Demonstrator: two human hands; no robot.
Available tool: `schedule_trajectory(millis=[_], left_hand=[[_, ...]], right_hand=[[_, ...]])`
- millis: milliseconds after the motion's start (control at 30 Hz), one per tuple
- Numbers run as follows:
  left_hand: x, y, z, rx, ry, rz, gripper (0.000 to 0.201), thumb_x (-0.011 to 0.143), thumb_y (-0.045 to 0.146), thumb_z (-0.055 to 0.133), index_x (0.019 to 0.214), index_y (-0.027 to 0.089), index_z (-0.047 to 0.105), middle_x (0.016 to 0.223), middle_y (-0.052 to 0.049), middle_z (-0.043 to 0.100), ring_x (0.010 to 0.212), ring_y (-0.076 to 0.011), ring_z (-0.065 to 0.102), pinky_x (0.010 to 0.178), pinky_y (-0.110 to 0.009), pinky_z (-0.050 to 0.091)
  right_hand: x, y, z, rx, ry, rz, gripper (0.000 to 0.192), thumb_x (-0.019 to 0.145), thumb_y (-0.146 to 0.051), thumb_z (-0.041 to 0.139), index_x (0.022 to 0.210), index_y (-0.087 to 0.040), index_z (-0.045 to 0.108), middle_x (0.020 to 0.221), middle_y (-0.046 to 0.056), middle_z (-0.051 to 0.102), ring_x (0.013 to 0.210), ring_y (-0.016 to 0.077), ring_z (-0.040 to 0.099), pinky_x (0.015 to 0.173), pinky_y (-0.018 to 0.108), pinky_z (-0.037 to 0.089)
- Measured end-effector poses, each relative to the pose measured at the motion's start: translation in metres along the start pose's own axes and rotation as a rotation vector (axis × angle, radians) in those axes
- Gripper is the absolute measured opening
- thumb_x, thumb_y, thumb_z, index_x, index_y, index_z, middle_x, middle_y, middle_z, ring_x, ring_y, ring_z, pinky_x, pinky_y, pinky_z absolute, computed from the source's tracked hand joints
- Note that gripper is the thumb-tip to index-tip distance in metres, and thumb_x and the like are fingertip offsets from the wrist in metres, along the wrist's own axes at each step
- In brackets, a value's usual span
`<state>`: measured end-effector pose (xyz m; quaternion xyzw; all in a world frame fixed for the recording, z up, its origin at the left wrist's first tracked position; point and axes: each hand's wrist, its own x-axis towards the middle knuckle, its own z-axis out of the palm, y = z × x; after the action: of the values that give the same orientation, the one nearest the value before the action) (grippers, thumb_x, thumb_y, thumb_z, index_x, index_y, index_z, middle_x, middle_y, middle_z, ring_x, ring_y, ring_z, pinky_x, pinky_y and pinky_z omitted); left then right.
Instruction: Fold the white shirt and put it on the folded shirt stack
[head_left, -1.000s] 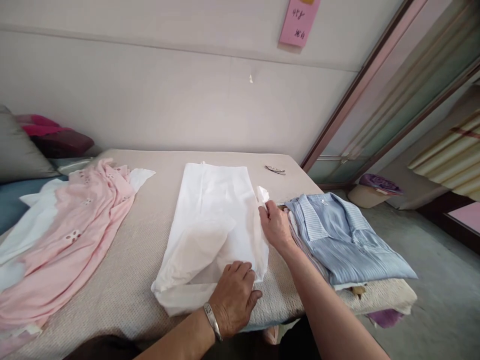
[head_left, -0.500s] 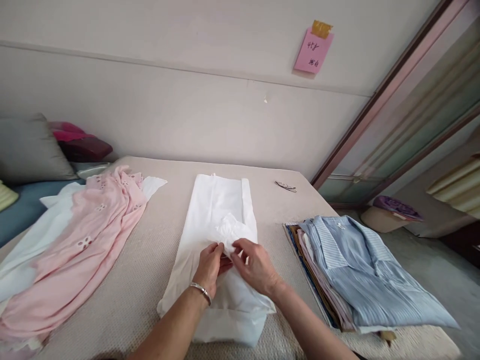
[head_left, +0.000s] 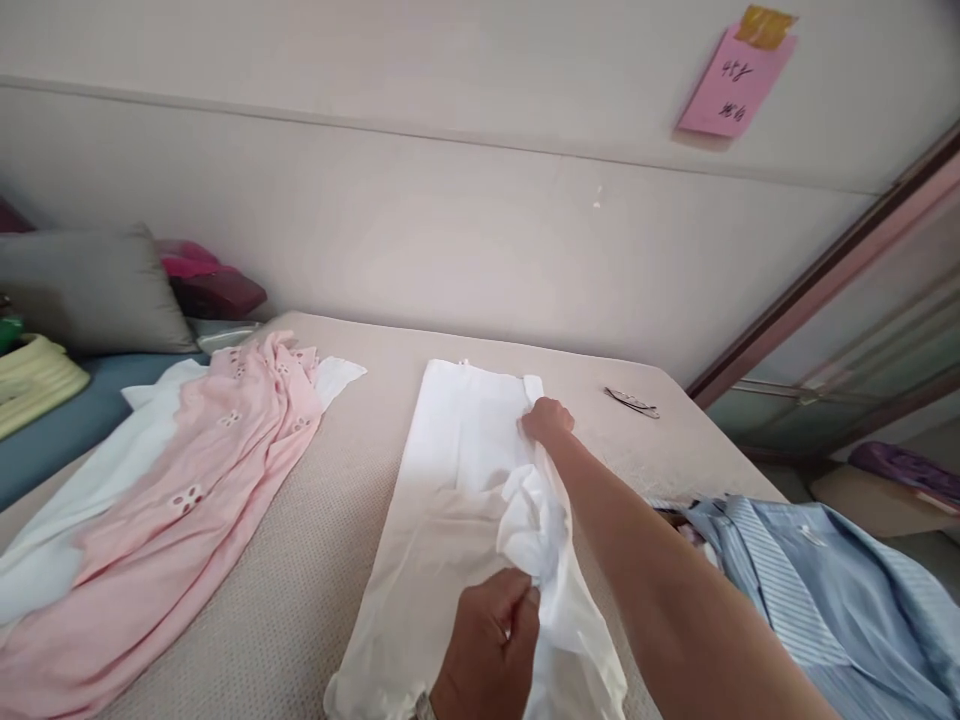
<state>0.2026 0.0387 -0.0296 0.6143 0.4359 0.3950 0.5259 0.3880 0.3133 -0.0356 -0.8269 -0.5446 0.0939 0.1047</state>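
Reaching forward now, the right hand [head_left: 547,420] grips the white garment's [head_left: 457,470] far corner; left hand [head_left: 487,645] pinches bunched fabric near. Garment lies lengthwise toward the wall.

The right hand [head_left: 547,420] reaches far forward on a straight arm, the left hand [head_left: 487,650] curled close in.

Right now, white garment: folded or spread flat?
Partly folded. The white garment lies as a long narrow strip, its sides turned in; a loose bunch is gripped by the left hand, the right hand at its far corner.
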Motion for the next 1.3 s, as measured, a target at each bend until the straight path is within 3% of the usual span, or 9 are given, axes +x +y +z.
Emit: schedule_trajectory(millis=[200,367,567,667,767,900,1033,1167,1300], left_hand=[[-0.007,0.009,-0.007,-0.054,0.009,0.008,0.036,0.1,0.039,0.043,0.069,0.021,0.04,0.068,0.0,0.043,0.067,-0.0156,0.041,0.064,-0.028,0.033],[-0.022,0.014,-0.023,-0.059,0.152,-0.018,0.037,0.098,0.044,0.044,0.07,0.02,0.052,0.071,-0.003,0.052,0.07,-0.0178,0.05,0.066,-0.027,0.038],[-0.032,-0.008,-0.041,0.06,0.264,-0.323,0.031,0.084,0.037,0.057,0.059,0.021,0.049,0.056,0.001,0.042,0.059,-0.0169,0.044,0.055,-0.028,0.032],[-0.027,-0.019,-0.046,-0.069,0.262,-0.468,0.032,0.077,0.039,0.064,0.055,0.021,0.05,0.055,0.0,0.049,0.06,-0.0183,0.051,0.054,-0.027,0.037],[-0.021,-0.023,-0.046,-0.254,0.252,-0.581,0.026,0.072,0.042,0.071,0.066,0.019,0.06,0.063,-0.001,0.059,0.063,-0.0188,0.057,0.056,-0.027,0.043],[-0.016,-0.018,-0.046,-0.449,0.324,-0.617,0.041,0.074,0.053,0.073,0.093,0.018,0.069,0.082,-0.005,0.07,0.072,-0.0205,0.065,0.062,-0.029,0.051],[-0.016,-0.008,-0.048,-0.426,0.355,-0.457,0.038,0.079,0.048,0.069,0.102,0.017,0.07,0.08,-0.003,0.069,0.071,-0.0185,0.063,0.064,-0.027,0.051],[-0.013,-0.002,-0.057,-0.22,0.355,-0.262,0.025,0.079,0.037,0.068,0.095,0.019,0.071,0.066,0.001,0.063,0.068,-0.0166,0.06,0.064,-0.023,0.048],[-0.007,-0.009,-0.067,-0.081,0.392,-0.193,0.017,0.076,0.03,0.066,0.088,0.019,0.07,0.064,0.001,0.061,0.07,-0.0176,0.059,0.064,-0.024,0.048]], right_hand=[[0.012,0.013,-0.018,-0.002,0.039,0.074,0.031,0.083,-0.026,0.069,0.109,-0.01,0.071,0.107,0.022,0.069,0.107,0.0309,0.067,0.085,0.037,0.051],[0.019,-0.008,-0.026,0.053,0.064,0.033,0.033,0.085,-0.017,0.059,0.117,-0.015,0.067,0.116,0.019,0.067,0.109,0.0302,0.065,0.086,0.038,0.05],[0.004,-0.039,0.006,0.184,-0.056,-0.098,0.033,0.086,-0.016,0.06,0.118,-0.011,0.065,0.111,0.017,0.07,0.103,0.0253,0.066,0.084,0.032,0.05],[-0.008,-0.032,0.013,0.291,-0.14,-0.195,0.033,0.092,-0.022,0.057,0.123,-0.012,0.062,0.099,0.01,0.073,0.091,0.0171,0.068,0.081,0.024,0.049],[-0.024,-0.015,0.009,0.377,-0.124,-0.255,0.036,0.1,-0.024,0.043,0.131,-0.012,0.055,0.111,0.01,0.072,0.092,0.0138,0.069,0.083,0.023,0.049],[-0.07,0.016,0.0,0.416,-0.051,-0.306,0.034,0.101,-0.028,0.039,0.128,-0.014,0.055,0.122,0.012,0.069,0.111,0.0183,0.064,0.096,0.029,0.046],[-0.151,0.059,-0.015,0.442,-0.037,-0.432,0.03,0.1,-0.034,0.042,0.122,-0.019,0.056,0.125,0.011,0.068,0.112,0.0201,0.064,0.094,0.03,0.047],[-0.231,0.102,-0.042,0.36,-0.05,-0.41,0.026,0.098,-0.04,0.043,0.111,-0.022,0.056,0.101,0.008,0.072,0.09,0.022,0.068,0.078,0.032,0.048],[-0.273,0.125,-0.049,0.244,-0.266,-0.246,0.019,0.095,-0.041,0.049,0.095,-0.023,0.054,0.077,0.003,0.069,0.07,0.021,0.065,0.066,0.03,0.042]])
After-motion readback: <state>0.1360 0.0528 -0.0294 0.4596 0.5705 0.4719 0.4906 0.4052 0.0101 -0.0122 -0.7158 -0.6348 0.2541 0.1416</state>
